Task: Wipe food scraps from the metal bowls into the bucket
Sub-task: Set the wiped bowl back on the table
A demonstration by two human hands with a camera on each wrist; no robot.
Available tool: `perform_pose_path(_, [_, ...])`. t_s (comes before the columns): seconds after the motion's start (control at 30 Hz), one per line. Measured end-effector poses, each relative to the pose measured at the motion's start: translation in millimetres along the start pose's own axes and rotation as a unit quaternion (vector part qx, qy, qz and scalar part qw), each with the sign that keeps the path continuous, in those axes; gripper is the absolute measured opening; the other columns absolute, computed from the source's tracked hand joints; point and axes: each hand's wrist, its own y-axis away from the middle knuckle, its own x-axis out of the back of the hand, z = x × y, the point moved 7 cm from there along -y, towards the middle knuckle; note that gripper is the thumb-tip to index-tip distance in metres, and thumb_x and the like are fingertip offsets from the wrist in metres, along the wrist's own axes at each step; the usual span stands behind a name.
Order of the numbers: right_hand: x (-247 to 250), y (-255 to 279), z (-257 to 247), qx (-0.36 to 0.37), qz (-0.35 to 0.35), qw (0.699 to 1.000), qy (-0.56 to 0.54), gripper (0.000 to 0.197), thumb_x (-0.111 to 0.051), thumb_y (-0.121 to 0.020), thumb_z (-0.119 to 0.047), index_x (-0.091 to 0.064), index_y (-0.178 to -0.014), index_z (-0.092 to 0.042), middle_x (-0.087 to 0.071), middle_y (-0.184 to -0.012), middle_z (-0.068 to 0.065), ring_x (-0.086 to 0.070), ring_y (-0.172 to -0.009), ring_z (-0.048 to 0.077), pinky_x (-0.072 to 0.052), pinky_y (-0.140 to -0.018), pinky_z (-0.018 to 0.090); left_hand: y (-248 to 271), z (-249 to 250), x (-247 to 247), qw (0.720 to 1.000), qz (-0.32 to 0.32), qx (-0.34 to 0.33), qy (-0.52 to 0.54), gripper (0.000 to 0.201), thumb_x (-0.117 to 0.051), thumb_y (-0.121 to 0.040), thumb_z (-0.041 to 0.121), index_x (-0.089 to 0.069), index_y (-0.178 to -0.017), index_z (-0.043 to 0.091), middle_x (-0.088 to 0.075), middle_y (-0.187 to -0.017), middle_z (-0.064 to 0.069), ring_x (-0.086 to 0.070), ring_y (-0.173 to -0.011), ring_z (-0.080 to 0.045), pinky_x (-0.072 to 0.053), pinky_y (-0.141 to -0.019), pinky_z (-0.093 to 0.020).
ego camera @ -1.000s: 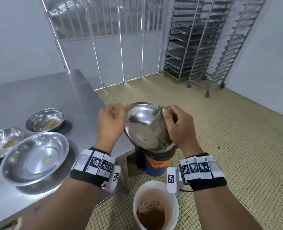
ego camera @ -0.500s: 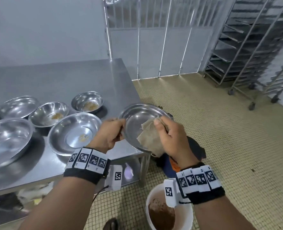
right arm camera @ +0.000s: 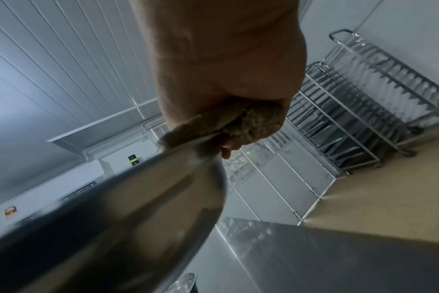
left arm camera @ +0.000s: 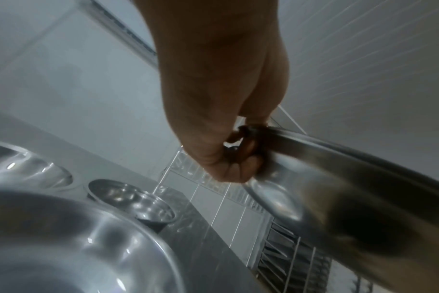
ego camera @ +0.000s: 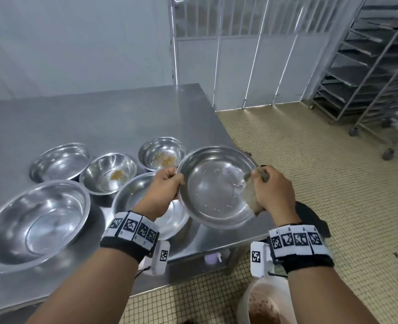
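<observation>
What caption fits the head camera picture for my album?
Left hand holds a wiped round metal bowl while right hand grips a brownish cloth.

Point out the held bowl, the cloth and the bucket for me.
held bowl (ego camera: 213, 190): head view, inside bottom.
cloth (ego camera: 249, 195): head view, fold below the right hand.
bucket (ego camera: 244, 300): head view, white left rim.

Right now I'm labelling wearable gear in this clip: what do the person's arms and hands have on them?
Both hands, left hand and right hand, are bare, as are the forearms, with no sleeves. Each wrist wears a black band carrying a row of white tiles printed with black square codes. A white box bearing one more code hangs under each wrist, with a thin black cable.
</observation>
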Motion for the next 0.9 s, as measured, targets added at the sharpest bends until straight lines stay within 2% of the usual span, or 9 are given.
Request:
perform_pose_path(0.1, [-19,-8,-13,-0.014,-0.01,1.0,-0.01,0.024,-0.05,-0.103,-0.043,-0.063,-0.105,-0.023,-0.068,-0.096,0.003,-0.064,-0.09,0.026,-0.056,-0.082,0.045,-23,-1,19,0.995,0.021,-0.025,-0.099,0.006,-0.06,-0.097,0.01,-0.058,-0.102,0.012,-0.071,-0.085,-0.012,-0.069,-0.069,-0.033,-0.062,-0.061,-0.043])
perform_pose_path(0.17, [-27,-14,-17,-0.027,-0.016,0.999,-0.011,0.022,-0.049,-0.104,-0.041,-0.062,-0.107,-0.023,-0.068,-0.097,0.003,-0.065,-0.09,0.027,-0.057,-0.082,0.046,-35,-2,22,0.986,0.006,-0.038,-0.161,0.019,-0.061,-0.098,0.014,-0.055,-0.115,0.02,-0.073,-0.093,-0.013,-0.075,-0.075,-0.033,-0.064,-0.064,-0.049])
perform_pose_path(0.27, [-35,-26,-16,-0.036,-0.019,0.999,0.0,0.021,-0.049,-0.104,-0.04,-0.061,-0.108,-0.023,-0.069,-0.097,0.003,-0.065,-0.089,0.027,-0.056,-0.079,0.043,-49,-8,21,0.974,-0.009,-0.04,-0.224,0.03,-0.059,-0.097,0.009,-0.049,-0.123,0.021,-0.071,-0.096,-0.012,-0.073,-0.074,-0.028,-0.063,-0.063,-0.043])
perform_pose_path(0.4, [-49,-42,-2,-0.045,-0.041,0.997,0.043,0.022,-0.046,-0.105,-0.041,-0.057,-0.102,-0.023,-0.067,-0.094,0.003,-0.062,-0.087,0.027,-0.048,-0.073,0.038,-66,-31,12,0.957,-0.034,-0.009,-0.288,0.026,-0.06,-0.098,0.012,-0.05,-0.121,0.022,-0.07,-0.097,-0.009,-0.071,-0.079,-0.025,-0.062,-0.075,-0.048])
perform_pose_path(0.5, [-65,-51,17,-0.066,-0.067,0.993,0.066,0.02,-0.043,-0.105,-0.044,-0.054,-0.1,-0.027,-0.066,-0.095,0.003,-0.061,-0.089,0.027,-0.052,-0.078,0.041,-80,-44,1,0.94,-0.046,0.001,-0.339,0.023,-0.06,-0.097,0.015,-0.051,-0.118,0.02,-0.069,-0.093,-0.005,-0.066,-0.077,-0.026,-0.059,-0.075,-0.045])
perform_pose_path(0.63, [-88,-62,46,-0.097,-0.106,0.986,0.086,0.024,-0.041,-0.106,-0.045,-0.055,-0.105,-0.025,-0.066,-0.101,0.005,-0.062,-0.092,0.028,-0.054,-0.083,0.045,-101,-49,-18,0.902,-0.068,-0.012,-0.426,0.025,-0.055,-0.1,0.018,-0.05,-0.124,0.01,-0.068,-0.115,-0.011,-0.065,-0.105,-0.034,-0.048,-0.082,-0.038])
perform_pose_path(0.7, [-97,-71,57,-0.107,-0.129,0.981,0.095,0.026,-0.04,-0.107,-0.045,-0.056,-0.109,-0.024,-0.067,-0.103,0.005,-0.062,-0.094,0.028,-0.054,-0.084,0.044,-115,-53,-26,0.891,-0.077,-0.002,-0.447,0.027,-0.054,-0.1,0.016,-0.05,-0.126,0.009,-0.067,-0.121,-0.013,-0.064,-0.11,-0.035,-0.049,-0.085,-0.04])
perform_pose_path(0.77, [-104,-79,63,-0.107,-0.148,0.978,0.098,0.028,-0.04,-0.107,-0.044,-0.058,-0.113,-0.023,-0.067,-0.106,0.006,-0.063,-0.097,0.029,-0.053,-0.086,0.044,-126,-55,-31,0.883,-0.087,0.012,-0.461,0.029,-0.054,-0.1,0.014,-0.05,-0.128,0.009,-0.067,-0.123,-0.014,-0.064,-0.109,-0.033,-0.051,-0.087,-0.042])
perform_pose_path(0.9, [-115,-105,71,-0.091,-0.175,0.974,0.11,0.029,-0.04,-0.107,-0.043,-0.058,-0.111,-0.021,-0.069,-0.105,0.008,-0.065,-0.098,0.031,-0.054,-0.09,0.048,-150,-59,-41,0.873,-0.089,0.039,-0.479,0.027,-0.053,-0.101,0.016,-0.05,-0.127,0.009,-0.068,-0.118,-0.012,-0.064,-0.096,-0.027,-0.05,-0.079,-0.037])
